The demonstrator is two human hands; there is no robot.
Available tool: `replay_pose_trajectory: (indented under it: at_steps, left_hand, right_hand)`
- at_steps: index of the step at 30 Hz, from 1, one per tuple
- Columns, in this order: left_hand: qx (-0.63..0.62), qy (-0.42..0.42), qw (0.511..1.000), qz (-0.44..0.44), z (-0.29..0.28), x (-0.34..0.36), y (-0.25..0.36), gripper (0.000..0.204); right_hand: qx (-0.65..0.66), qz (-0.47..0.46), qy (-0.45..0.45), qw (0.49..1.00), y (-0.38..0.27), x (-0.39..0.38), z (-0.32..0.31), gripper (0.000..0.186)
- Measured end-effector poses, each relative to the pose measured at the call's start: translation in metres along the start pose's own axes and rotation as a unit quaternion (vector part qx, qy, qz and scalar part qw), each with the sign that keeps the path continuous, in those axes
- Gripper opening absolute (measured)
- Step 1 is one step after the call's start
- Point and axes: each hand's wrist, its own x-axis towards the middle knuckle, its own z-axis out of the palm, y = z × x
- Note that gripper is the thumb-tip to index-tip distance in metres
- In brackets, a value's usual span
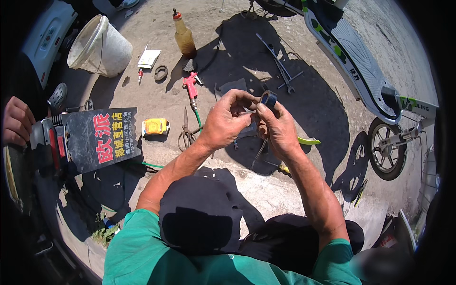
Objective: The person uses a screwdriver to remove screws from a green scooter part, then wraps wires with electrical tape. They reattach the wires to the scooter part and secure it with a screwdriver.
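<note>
Above the ground in the middle of the view, my two hands meet. My right hand (279, 124) is closed on a roll of dark blue tape (269, 98), held between thumb and fingers. Beside it my left hand (227, 118) pinches, thumb against fingers; what lies in the pinch is too small to make out. A thin cable (259, 151) hangs below the hands, and its upper end is hidden by them. Near my left wrist lie a pair of scissors (186, 132) and a red air blow gun (191, 87) on a green hose.
A white bucket (111, 52), a bottle of brown liquid (184, 38), a black ring (161, 72) and a yellow box (156, 126) stand or lie to the left. Wrenches (280, 66) lie ahead. At right is a scooter (354, 57). Another person's hand (18, 121) shows at far left.
</note>
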Motion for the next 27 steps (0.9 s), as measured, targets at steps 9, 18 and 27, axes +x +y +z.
replay_pose_trajectory:
  at_steps: [9,18,27]
  left_hand:
    - [0.085,0.026,0.994,-0.069,-0.007,-0.002,0.012,0.014]
    - [-0.042,0.041,0.99,-0.125,-0.017,-0.002,0.001,0.012]
    - [0.006,0.006,0.997,-0.075,-0.019,0.0,0.011,0.013]
  right_hand:
    - [-0.029,-0.079,-0.024,0.996,0.007,-0.003,-0.006,0.041]
    - [-0.213,-0.229,-0.058,0.948,0.015,0.002,-0.011,0.045]
    - [-0.016,-0.054,-0.09,0.994,-0.005,0.003,-0.018,0.042]
